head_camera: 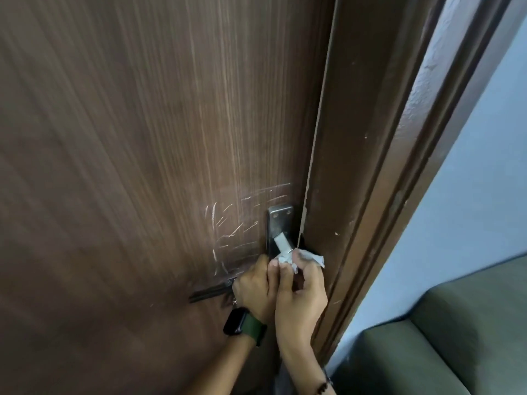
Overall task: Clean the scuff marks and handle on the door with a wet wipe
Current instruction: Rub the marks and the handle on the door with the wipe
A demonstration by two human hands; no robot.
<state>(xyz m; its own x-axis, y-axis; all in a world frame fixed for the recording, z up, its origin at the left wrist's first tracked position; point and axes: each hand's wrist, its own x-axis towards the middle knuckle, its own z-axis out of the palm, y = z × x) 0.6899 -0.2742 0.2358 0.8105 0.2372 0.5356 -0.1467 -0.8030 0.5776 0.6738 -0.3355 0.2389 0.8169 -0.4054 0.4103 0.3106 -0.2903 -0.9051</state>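
My right forearm, with a dark beaded bracelet (323, 387) at the wrist, comes up from the bottom edge, and beside it my left wrist wears a black watch (235, 320) on a green strap. My right hand (299, 289) is curled tight around a crumpled white wet wipe (306, 256), pinching it between thumb and fingertips, with 1 loose corner of the wipe sticking out to the right toward the door frame (356, 195). The wipe presses against the silver neck of the handle (281, 242), just below the dark metal backplate (279, 220) that carries 2 small screws near its top. My left hand (253, 289) is closed around the lever part of the handle, its knuckles touching my right hand; a dark bar of the lever pokes out to the left of my fist, blurred. The brown wood-grain door (128, 138) fills most of the view. Pale scuff marks (228, 223) scatter across it just left of the backplate and above my left hand, a tangle of thin whitish scratches, some near upright and some slanted. The frame shows small chips of lighter colour. To the right stands a pale blue wall (484, 166), and in the lower right corner sits a grey-green cushioned seat (456, 337).
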